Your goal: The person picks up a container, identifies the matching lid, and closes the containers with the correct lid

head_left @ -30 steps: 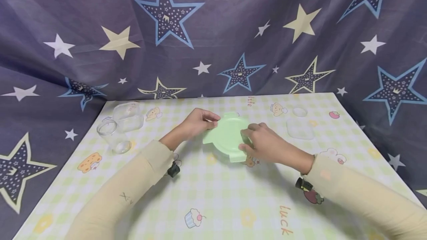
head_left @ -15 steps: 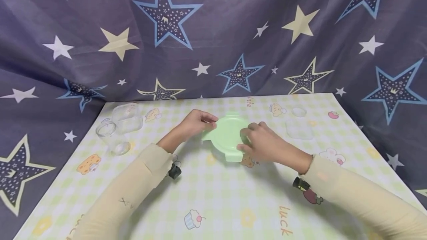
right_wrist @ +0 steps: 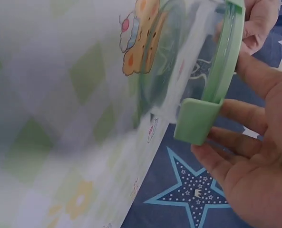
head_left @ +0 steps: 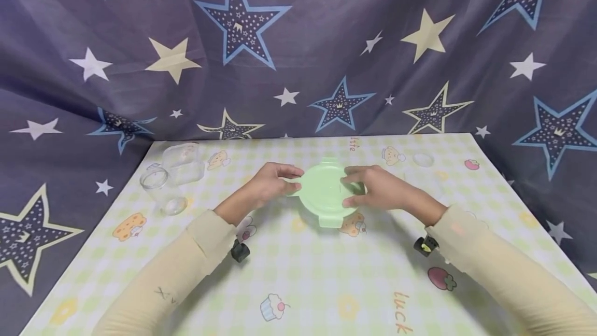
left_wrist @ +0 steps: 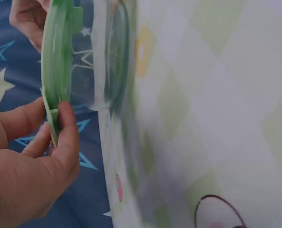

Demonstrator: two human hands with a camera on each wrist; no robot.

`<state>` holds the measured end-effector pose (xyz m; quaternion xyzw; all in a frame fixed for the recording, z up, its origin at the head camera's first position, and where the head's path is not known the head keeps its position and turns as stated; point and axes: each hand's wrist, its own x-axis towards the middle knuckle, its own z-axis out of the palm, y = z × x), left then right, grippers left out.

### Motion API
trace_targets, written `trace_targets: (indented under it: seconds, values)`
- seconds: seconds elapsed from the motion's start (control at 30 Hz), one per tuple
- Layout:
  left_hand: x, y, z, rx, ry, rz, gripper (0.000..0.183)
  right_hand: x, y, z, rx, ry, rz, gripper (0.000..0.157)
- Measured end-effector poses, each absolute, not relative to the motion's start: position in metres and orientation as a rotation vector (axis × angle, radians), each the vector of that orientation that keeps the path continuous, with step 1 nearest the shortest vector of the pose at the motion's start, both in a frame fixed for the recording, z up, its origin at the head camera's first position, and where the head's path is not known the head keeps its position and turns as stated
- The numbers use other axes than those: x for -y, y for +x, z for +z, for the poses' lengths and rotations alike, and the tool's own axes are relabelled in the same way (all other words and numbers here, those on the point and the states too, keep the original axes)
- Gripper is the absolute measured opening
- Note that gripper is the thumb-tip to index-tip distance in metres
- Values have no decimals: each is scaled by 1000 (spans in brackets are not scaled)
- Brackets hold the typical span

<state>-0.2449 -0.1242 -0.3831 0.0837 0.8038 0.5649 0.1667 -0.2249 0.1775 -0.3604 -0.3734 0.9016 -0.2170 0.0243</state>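
Note:
In the head view a round food container with a light green snap lid (head_left: pixel 322 188) stands mid-table. Its clear bowl (left_wrist: pixel 99 61) shows below the lid in both wrist views. My left hand (head_left: pixel 268 186) pinches the lid's left latch (left_wrist: pixel 51 118), which sticks outward, with the thumb above and a finger underneath. On the other side my right hand (head_left: pixel 380 188) holds the lid's edge, fingers around the right latch (right_wrist: pixel 196 121). That latch hangs down along the bowl's side. The front latch (head_left: pixel 331 221) also shows.
To the left are a clear jar (head_left: pixel 155 179) and a clear rectangular container (head_left: pixel 184 166) behind it. A small clear round lid (head_left: pixel 423 159) lies at the back right. A star-patterned curtain (head_left: pixel 298 45) rises behind the checked tablecloth (head_left: pixel 308 274).
My right hand has shifted and its fingers, more bent before, now stretch over the lid's right edge. The left hand keeps its pinch and sits slightly lower in view. The container stays put.

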Motion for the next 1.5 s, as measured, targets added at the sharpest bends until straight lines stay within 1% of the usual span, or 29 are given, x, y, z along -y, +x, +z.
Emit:
trace_targets:
  seconds: [0.2, 0.37, 0.47, 0.6, 0.73, 0.77, 0.87, 0.9, 0.93, 1.03, 1.13, 1.23, 1.3, 1.5]
  values:
    - [124, -252, -386, -2262, 234, 1630, 37, -174, -219, -360, -2824, -1110, -662, 61]
    - [124, -254, -387, -2249, 256, 1632, 36, -172, -223, -360, -2869, -1131, -690, 53]
    - [124, -255, -388, -2241, 250, 1630, 37, -169, -233, -359, -2907, -1147, -725, 50]
    - [125, -256, -391, -2231, 253, 1638, 37, -161, -255, -357, -2932, -1143, -718, 52]
    - [123, -257, -392, -2219, 248, 1641, 36, -153, -272, -357, -2903, -1126, -669, 49]
    - [123, -257, -392, -2220, 251, 1638, 36, -151, -275, -357, -2895, -1133, -656, 46]
    - [122, -256, -392, -2217, 250, 1637, 36, -147, -276, -357, -2873, -1137, -631, 26]
    - [122, -256, -392, -2219, 254, 1635, 36, -146, -276, -357, -2866, -1148, -627, 21]
    - [122, -256, -392, -2219, 255, 1634, 36, -145, -277, -357, -2862, -1162, -611, 21]
    - [124, -256, -392, -2209, 252, 1649, 37, -142, -279, -355, -2821, -1171, -566, 31]
    - [126, -255, -392, -2202, 257, 1661, 37, -140, -282, -352, -2764, -1171, -536, 27]
    - [126, -255, -392, -2190, 269, 1669, 38, -139, -286, -351, -2718, -1129, -535, 38]
    - [126, -256, -393, -2185, 276, 1667, 38, -138, -289, -350, -2695, -1100, -534, 42]
    - [125, -255, -393, -2190, 268, 1670, 37, -134, -293, -346, -2652, -1050, -526, 28]
